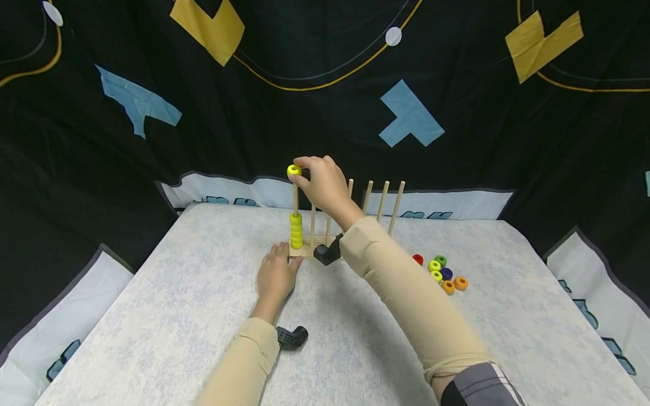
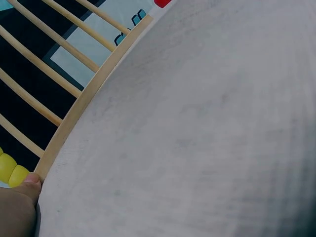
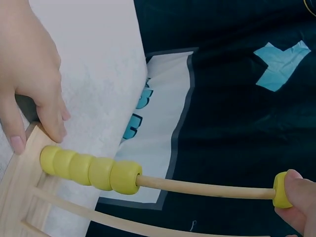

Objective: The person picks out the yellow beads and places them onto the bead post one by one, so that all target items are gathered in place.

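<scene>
A wooden stand of upright pegs has its base (image 1: pixel 302 252) on the table, with yellow beads (image 3: pixel 91 170) stacked at the bottom of its leftmost peg (image 3: pixel 207 189). My right hand (image 1: pixel 325 181) pinches another yellow bead (image 1: pixel 293 170) between thumb and fingers at the top of that peg. In the right wrist view the held bead sits at the peg's tip. My left hand (image 1: pixel 276 273) grips the left end of the base, its thumb (image 2: pixel 31 179) on the near side and fingers at the end. The other pegs carry no beads where they show; the right forearm hides part of the stand.
Loose beads lie on the table (image 1: pixel 508 316) right of the stand: red (image 1: pixel 418 259), green (image 1: pixel 440 260), blue (image 1: pixel 446 273), yellow (image 1: pixel 434 266) and orange (image 1: pixel 461 283). A black cloth (image 1: pixel 315 129) hangs behind the table.
</scene>
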Demonstrator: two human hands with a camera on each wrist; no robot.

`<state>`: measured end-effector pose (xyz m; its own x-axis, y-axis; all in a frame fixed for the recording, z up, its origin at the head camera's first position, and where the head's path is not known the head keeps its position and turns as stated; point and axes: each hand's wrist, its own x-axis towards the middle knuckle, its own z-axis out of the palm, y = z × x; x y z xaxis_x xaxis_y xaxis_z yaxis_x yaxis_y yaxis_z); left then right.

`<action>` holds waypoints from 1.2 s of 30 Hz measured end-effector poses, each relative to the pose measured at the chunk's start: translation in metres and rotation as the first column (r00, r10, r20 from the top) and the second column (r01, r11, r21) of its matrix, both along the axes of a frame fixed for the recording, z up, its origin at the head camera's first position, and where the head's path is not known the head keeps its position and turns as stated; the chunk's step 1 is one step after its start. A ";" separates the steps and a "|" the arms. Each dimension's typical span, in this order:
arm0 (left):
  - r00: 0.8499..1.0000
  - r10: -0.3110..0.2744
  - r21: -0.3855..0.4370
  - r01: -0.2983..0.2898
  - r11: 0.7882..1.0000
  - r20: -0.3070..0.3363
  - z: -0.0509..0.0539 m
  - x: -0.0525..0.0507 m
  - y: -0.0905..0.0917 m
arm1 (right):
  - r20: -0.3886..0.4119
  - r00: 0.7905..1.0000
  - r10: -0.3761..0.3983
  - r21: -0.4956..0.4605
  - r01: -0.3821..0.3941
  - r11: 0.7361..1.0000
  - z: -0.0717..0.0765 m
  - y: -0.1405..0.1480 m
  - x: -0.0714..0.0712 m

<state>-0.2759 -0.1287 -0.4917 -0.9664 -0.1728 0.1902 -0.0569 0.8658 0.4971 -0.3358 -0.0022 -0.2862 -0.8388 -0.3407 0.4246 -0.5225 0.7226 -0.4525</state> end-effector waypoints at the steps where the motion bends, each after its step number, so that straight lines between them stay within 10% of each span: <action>1: 1.000 0.000 0.000 0.000 1.000 0.002 0.000 0.000 0.000 | 0.001 1.000 0.000 -0.001 0.000 1.000 0.000 0.000 0.000; 36: 1.000 0.011 0.007 -0.011 1.000 0.002 0.000 -0.001 0.000 | -0.059 0.998 0.003 -0.002 -0.003 1.000 -0.015 0.013 -0.003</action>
